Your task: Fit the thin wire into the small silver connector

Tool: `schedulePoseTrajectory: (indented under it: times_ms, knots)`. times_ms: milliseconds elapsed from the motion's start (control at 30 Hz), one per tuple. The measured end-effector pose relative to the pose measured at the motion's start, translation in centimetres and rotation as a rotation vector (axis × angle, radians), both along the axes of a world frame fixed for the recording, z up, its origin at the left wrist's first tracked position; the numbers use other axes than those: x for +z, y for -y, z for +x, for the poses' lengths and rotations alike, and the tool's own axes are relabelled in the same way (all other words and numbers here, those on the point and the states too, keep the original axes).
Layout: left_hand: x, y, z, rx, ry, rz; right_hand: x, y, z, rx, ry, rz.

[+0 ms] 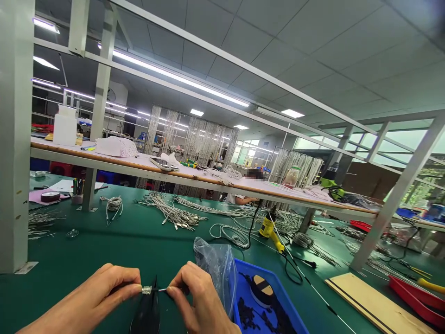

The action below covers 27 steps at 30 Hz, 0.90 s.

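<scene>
At the lower left, my left hand (114, 290) pinches a silvery ribbed metal connector (147, 290) between thumb and fingertips. My right hand (200, 297) is closed in a pinch on a thin pale wire (162, 290), which runs toward the connector. Between the two hands rises a black pointed tool (148, 313), its tip close to the connector and wire; its lower part is cut off by the frame edge, and I cannot tell its exact kind.
Beside my right hand lie a clear plastic bag (217, 266) and a blue tray (274, 283) holding small black pieces and a tape roll. Cable bundles (177, 213), a yellow heat gun (267, 227), a wooden board (371, 299) and a red tray (417, 301) lie farther out. A shelf (194, 178) crosses above.
</scene>
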State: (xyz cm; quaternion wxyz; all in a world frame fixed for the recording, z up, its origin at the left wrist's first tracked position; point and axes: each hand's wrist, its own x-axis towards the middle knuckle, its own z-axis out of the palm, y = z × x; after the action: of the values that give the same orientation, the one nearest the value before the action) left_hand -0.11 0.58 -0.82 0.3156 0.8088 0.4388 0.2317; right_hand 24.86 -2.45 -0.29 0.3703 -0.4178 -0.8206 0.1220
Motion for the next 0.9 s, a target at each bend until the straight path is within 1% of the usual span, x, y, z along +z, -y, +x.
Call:
schedulePoseTrajectory:
  times_ms: [167, 333, 433, 533, 667, 767, 900]
  knots:
    - [-0.01, -0.26, -0.02, -0.039, 0.000, -0.021, -0.01, -0.11, 0.17, 0.005, 0.000, 0.001]
    - [0.52, 0.14, 0.04, -0.001, -0.032, 0.002, 0.37, 0.02, 0.03, 0.013, 0.005, -0.019]
    - [0.66, 0.24, 0.13, 0.007, -0.098, -0.042, 0.49, 0.18, -0.09, 0.000, 0.002, -0.039]
    - [0.70, 0.30, 0.21, 0.041, -0.145, -0.065, 0.49, 0.23, -0.14, 0.004, 0.003, -0.031]
    - [0.54, 0.46, 0.20, 0.031, -0.101, -0.065, 0.40, 0.16, -0.11, -0.001, 0.002, -0.018]
    - [0.15, 0.59, 0.00, 0.009, -0.086, -0.084, 0.33, 0.04, -0.08, 0.022, -0.018, 0.014]
    - [-0.21, 0.65, -0.22, 0.060, -0.067, -0.057, 0.31, -0.05, -0.09, 0.028, -0.017, 0.035]
